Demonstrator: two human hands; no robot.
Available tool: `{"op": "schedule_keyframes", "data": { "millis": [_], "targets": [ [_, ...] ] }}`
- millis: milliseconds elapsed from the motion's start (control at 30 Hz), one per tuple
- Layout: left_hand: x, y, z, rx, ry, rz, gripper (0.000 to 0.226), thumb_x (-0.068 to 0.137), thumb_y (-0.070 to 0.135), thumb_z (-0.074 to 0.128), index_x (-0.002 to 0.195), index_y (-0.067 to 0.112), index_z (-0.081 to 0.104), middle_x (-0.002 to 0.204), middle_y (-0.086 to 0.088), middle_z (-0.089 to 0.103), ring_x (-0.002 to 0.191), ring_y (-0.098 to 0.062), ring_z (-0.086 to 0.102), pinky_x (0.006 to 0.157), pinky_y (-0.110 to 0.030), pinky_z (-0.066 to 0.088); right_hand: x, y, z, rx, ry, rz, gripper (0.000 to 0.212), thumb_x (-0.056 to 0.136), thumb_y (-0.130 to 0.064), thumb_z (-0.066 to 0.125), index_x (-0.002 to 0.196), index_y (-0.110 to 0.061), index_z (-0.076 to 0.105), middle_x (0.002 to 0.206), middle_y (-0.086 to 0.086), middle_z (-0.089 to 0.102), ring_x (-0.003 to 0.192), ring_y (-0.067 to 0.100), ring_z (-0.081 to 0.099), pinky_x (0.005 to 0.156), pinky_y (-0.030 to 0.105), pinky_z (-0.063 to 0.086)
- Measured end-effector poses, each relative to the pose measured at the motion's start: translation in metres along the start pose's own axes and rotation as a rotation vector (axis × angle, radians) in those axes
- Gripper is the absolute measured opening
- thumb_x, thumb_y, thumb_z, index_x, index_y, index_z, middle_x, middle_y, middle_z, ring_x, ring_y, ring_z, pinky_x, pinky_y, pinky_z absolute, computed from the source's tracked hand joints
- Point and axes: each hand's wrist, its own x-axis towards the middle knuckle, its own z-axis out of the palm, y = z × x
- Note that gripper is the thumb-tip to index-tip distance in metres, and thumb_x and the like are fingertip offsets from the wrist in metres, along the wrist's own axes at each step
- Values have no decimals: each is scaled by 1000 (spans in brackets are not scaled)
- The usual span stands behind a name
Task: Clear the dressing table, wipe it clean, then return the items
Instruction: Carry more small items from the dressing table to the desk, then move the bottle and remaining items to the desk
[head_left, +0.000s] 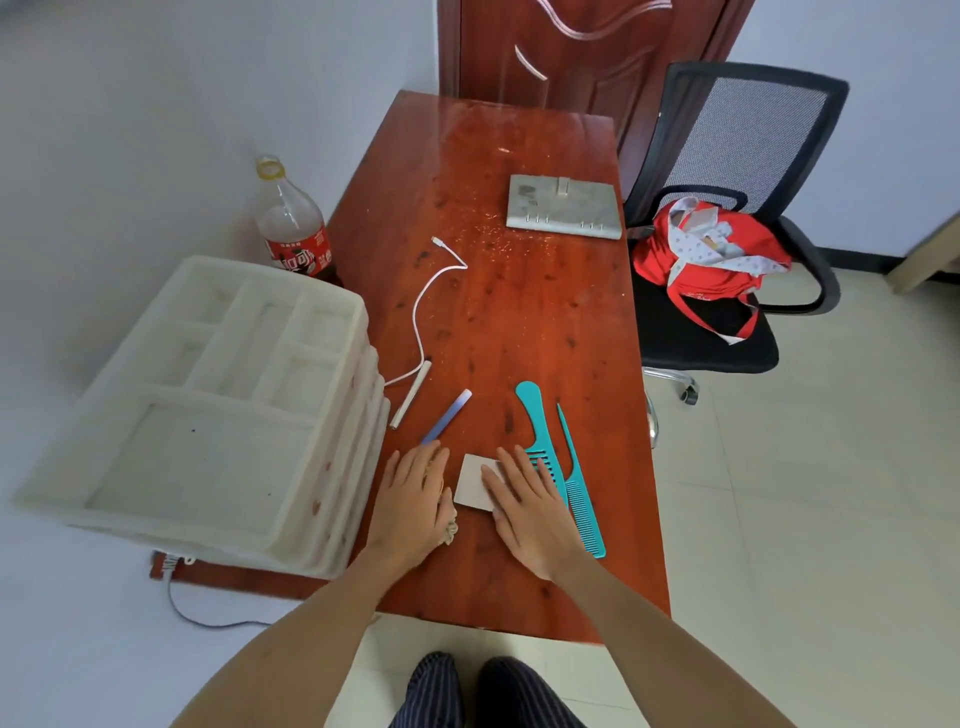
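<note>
A reddish-brown wooden dressing table (519, 322) runs away from the viewer, its surface speckled with pale dust. Near its front edge, a small pale card (475, 483) lies flat. The right hand (530, 514) rests palm down with its fingers spread apart, fingertips on the card's right part and over the teeth of a wide teal comb (535, 431). A thinner teal tail comb (579, 483) lies just beside it, to the right. The left hand (413, 499) lies flat just left of the card, fingers loosely together, with a bit of crumpled pale material (449, 530) showing under its edge; whether it grips this I cannot tell. Beyond the left hand lie a blue nail file (449, 413), a white stick-shaped item (411, 395) and a white charging cable (426, 306). Farther back sits a grey binder notebook (563, 208). At the left, a white plastic drawer organiser (208, 410) stands on the table's edge, with a cola bottle (291, 223) behind it. To the right, a black mesh chair (727, 208) holds red fabric (706, 260).
</note>
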Motion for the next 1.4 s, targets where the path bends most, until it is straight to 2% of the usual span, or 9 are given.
{"op": "schedule_keyframes", "data": {
  "millis": [67, 200, 300, 400, 633, 733, 800, 867, 1400],
  "targets": [
    [24, 5, -6, 38, -9, -84, 48, 93, 28, 41, 136, 7, 41, 143, -19, 39, 133, -34, 36, 108, -44, 29, -1, 6, -5, 21, 15, 124, 59, 99, -43, 5, 140, -17, 39, 147, 11, 39, 137, 33, 31, 108, 48, 28],
    [60, 3, -8, 116, -217, -228, 59, 98, 44, 24, 148, 18, 7, 154, -22, 4, 142, -37, 3, 114, -43, 11, -7, 18, -2, 42, -58, 294, 66, 98, -46, 4, 135, -14, 48, 139, 15, 48, 130, 37, 41, 102, 47, 36],
    [63, 0, -2, 161, -291, -217, 60, 97, 47, 19, 148, 16, 9, 153, -21, 11, 142, -35, 9, 114, -43, 14, -3, 22, -1, 77, -38, 336, 81, 94, -54, -8, 136, -11, 47, 143, 13, 43, 133, 33, 37, 106, 42, 27],
    [54, 5, 3, 193, -235, -158, 57, 97, 43, 24, 146, 15, 17, 151, -17, 23, 139, -33, 20, 114, -43, 21, 6, 21, 3, 135, -32, 303, 105, 71, -62, -36, 149, -12, 14, 157, 8, 11, 144, 25, 4, 111, 33, 5],
    [58, -3, 1, 221, -183, -154, 58, 94, 42, 39, 146, 23, 22, 153, -22, 12, 139, -44, 9, 112, -50, 16, 29, 26, -4, 129, -36, 286, 116, 61, -63, -44, 149, -15, 13, 158, 5, 10, 145, 23, 1, 113, 32, 5],
    [63, -8, 1, 243, -227, -181, 61, 96, 45, 29, 148, 19, 9, 153, -20, 12, 140, -39, 13, 113, -47, 17, 34, 23, -12, 135, -62, 277, 93, 80, -60, -27, 149, -15, 14, 158, 4, 9, 145, 23, 1, 115, 34, 9],
    [63, -10, 0, 243, -230, -170, 57, 97, 44, 26, 147, 18, 14, 150, -16, 25, 137, -33, 25, 112, -45, 22, 36, 21, -16, 127, -94, 279, 64, 97, -49, 4, 149, -14, 15, 158, 4, 9, 145, 23, 0, 116, 35, 10],
    [60, -8, 0, 224, -197, -151, 55, 97, 42, 29, 145, 18, 21, 145, -13, 35, 131, -30, 35, 109, -42, 30, 37, 20, -17, 104, -103, 282, 58, 100, -44, 15, 149, -14, 15, 158, 5, 9, 145, 23, 1, 115, 35, 10],
    [38, 1, 1, 229, -208, -7, 55, 98, 41, 28, 147, 24, 11, 153, -11, 19, 135, -28, 30, 108, -37, 32, 31, 7, -24, 24, -74, 274, 56, 100, -43, 20, 150, -19, 10, 158, 7, 5, 144, 28, -1, 116, 40, 12]
  ]
}}
